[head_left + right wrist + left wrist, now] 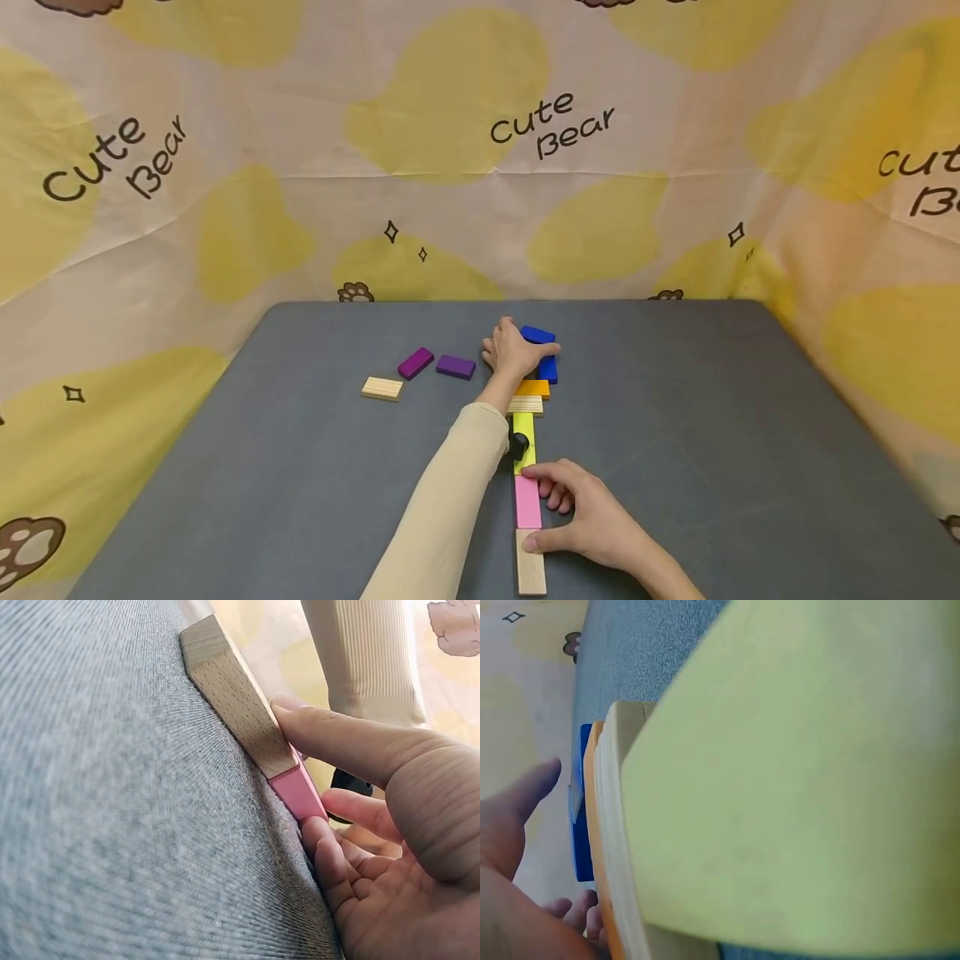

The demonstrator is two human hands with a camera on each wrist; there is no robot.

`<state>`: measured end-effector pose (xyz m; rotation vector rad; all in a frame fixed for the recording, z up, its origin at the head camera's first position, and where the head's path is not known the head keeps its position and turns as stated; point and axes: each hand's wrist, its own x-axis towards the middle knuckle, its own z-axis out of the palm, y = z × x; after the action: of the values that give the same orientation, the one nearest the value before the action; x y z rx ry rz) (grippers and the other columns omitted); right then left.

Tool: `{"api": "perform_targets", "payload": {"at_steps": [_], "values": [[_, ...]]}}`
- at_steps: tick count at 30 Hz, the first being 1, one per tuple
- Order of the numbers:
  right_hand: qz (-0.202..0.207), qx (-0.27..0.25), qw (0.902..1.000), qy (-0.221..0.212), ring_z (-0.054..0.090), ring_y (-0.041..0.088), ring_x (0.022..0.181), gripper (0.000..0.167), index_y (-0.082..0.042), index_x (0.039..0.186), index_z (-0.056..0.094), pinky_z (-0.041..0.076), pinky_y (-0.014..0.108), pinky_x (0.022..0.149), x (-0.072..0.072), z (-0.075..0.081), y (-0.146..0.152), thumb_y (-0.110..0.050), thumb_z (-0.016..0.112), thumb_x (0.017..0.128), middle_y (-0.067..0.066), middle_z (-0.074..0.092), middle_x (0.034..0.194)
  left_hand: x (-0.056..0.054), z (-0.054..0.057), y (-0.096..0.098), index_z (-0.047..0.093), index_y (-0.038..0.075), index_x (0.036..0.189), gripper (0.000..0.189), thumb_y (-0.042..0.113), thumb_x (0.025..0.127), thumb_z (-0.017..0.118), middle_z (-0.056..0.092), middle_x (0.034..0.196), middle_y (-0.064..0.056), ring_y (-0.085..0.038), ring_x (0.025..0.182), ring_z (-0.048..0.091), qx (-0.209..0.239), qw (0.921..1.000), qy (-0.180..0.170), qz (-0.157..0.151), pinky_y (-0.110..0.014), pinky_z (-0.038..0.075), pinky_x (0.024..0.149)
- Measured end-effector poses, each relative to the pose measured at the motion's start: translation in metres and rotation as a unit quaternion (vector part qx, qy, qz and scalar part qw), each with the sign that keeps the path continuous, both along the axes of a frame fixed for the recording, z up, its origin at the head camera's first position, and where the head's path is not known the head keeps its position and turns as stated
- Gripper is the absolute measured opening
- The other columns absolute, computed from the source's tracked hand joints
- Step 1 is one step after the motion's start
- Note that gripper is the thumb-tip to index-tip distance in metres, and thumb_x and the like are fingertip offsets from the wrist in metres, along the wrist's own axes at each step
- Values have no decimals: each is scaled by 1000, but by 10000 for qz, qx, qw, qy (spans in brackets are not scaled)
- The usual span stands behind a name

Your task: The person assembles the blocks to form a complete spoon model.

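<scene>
Your grey table (300, 483) carries a row of blocks (527, 498), plus a magenta block (416, 363), a purple block (456, 367) and a wooden block (382, 388).

The yellow-blotched cloth (300, 125) behind the worktop (675, 433) reads "cute Bear" in black at left and centre, with another copy cut off at right.

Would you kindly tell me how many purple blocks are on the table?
2 in view. The redder purple block lies just beyond the loose wooden block; the bluer purple block lies to its right, towards the left hand, which could hide another.
</scene>
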<state>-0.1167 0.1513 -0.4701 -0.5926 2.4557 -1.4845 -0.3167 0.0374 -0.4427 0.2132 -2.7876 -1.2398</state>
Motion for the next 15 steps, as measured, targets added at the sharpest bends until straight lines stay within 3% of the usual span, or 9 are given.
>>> {"api": "perform_targets", "payload": {"at_steps": [15], "values": [[-70, 210, 9996, -186, 50, 18, 82, 65, -19, 126, 62, 44, 27, 69, 0, 1, -2, -37, 90, 70, 1, 53, 94, -6, 1, 1, 43, 7, 142, 87, 39, 74, 87, 55, 129, -14, -38, 113, 42, 48, 9997, -57, 238, -50, 31, 99]]}}
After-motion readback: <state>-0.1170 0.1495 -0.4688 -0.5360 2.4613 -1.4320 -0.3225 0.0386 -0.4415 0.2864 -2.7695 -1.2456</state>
